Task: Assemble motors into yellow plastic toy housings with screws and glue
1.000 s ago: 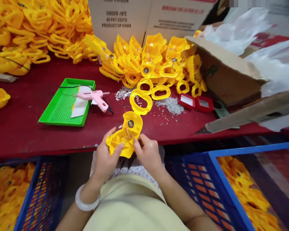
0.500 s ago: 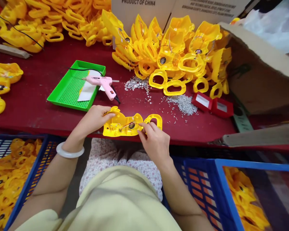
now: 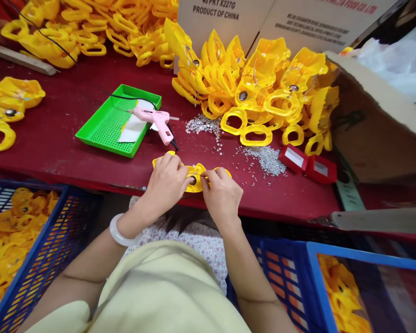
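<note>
Grip of the left hand (image 3: 168,179) is narrow, and its fingers cover the left part of one yellow piece (image 3: 198,170); the right hand (image 3: 224,194) holds the right part, with thumb and forefinger close together. What exactly these fingertips pinch is too small to tell. The yellow piece is at the near edge of the red surface (image 3: 284,199), in the middle. At near left stands a blue crate (image 3: 67,226) with yellow parts inside. At the far side stands a white carton (image 3: 208,32), and before it lies a yellow heap (image 3: 260,69). Left of this heap is a green tray (image 3: 107,121), with a pink glue gun (image 3: 156,119) reaching over its right side. Two red boxes (image 3: 321,169) lie farther right, just beside tiny silver pins (image 3: 271,159). Between both hands, a dark round disc (image 3: 193,180) shows in the piece.
</note>
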A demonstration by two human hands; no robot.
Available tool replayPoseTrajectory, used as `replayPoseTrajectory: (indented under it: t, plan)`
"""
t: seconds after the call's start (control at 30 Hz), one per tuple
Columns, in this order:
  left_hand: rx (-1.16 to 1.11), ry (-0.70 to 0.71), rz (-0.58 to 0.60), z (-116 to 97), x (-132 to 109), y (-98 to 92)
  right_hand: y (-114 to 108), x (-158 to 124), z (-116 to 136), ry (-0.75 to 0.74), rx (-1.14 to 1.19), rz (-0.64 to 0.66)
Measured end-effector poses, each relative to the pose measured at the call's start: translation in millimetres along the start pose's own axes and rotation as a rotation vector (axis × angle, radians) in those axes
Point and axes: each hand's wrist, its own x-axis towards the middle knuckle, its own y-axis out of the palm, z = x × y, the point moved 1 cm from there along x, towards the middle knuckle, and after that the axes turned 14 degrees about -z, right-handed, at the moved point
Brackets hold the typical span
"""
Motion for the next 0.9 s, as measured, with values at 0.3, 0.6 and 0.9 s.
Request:
replayPoseTrajectory:
  t: [0.3, 0.6, 0.9]
  plan:
    - [-0.178, -0.094, -0.044, -8.3, 1.0, 10.3, -23.5, 10.1, 8.3, -0.041, 0.384, -0.302]
    - [-0.624, -0.402, -0.206, 3.8, -1.6, 10.9, -8.1, -2.5, -11.5, -0.029, 0.286, -0.095]
    - [-0.890, -0.497, -0.187, 7.0, -2.6, 12.4, 13.9, 10.8, -0.3, -0.118, 0.198, 0.109]
